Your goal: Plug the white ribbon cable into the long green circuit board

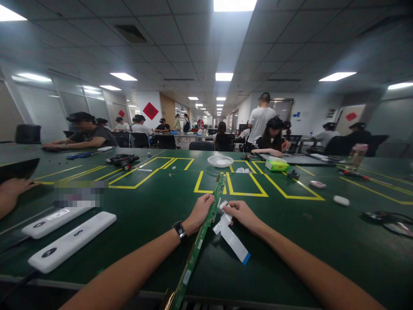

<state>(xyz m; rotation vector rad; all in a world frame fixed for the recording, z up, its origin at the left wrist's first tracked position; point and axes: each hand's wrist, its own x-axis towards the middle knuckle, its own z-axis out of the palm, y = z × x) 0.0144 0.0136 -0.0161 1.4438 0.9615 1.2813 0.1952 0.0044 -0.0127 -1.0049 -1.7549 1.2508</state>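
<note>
A long, narrow green circuit board slants from the bottom edge up to the middle of the head view. My left hand is closed round the board's left edge near its upper part. On the other side, my right hand pinches a white flat ribbon cable close to the board. The cable is folded near my fingers and hangs down to the right, ending in a blue tip. Whether its upper end is attached to the board I cannot tell.
Two white power strips lie at the left. Beyond the board are a white round basket, a green tissue pack and yellow tape outlines. Dark cables lie at the right. A neighbour's hand shows at far left.
</note>
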